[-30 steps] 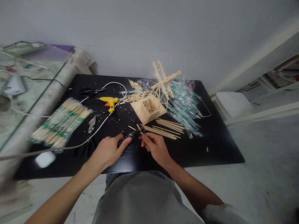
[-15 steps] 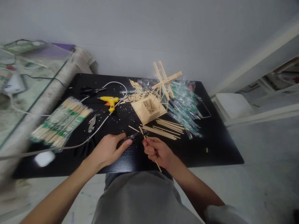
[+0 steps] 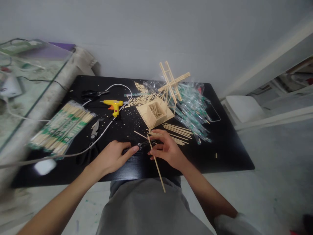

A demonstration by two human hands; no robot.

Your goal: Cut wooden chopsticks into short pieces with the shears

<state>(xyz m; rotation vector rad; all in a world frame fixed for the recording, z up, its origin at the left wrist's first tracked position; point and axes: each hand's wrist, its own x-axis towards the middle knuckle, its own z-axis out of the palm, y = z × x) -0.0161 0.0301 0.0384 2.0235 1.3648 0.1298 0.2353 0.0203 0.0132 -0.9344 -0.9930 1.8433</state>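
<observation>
My left hand (image 3: pixel 114 158) is closed round the handles of small black-handled cutters (image 3: pixel 141 145), whose jaws point right. A thin wooden stick (image 3: pixel 158 169) slants from these jaws down toward my lap. My right hand (image 3: pixel 168 150) holds the stick near its upper end between thumb and fingers, with the index finger raised and curved above. Exactly where the jaws meet the stick is hard to make out. Loose wooden sticks (image 3: pixel 179 131) lie just beyond my right hand. Behind them stands a wooden stick model (image 3: pixel 153 114) with a square base and crossed blades.
A yellow glue gun (image 3: pixel 113 106), black scissors (image 3: pixel 91 94) and grey-jawed pliers (image 3: pixel 95 130) lie left on the black table (image 3: pixel 210 156). Packs of chopsticks (image 3: pixel 62 129) sit at the left, green-and-clear wrappers (image 3: pixel 193 104) at the right. A white cord (image 3: pixel 85 150) crosses the left side.
My right hand has shifted slightly up and its fingers have loosened and spread. The stick has slid downward, its lower end now reaching further toward my lap. My left hand stays almost still.
</observation>
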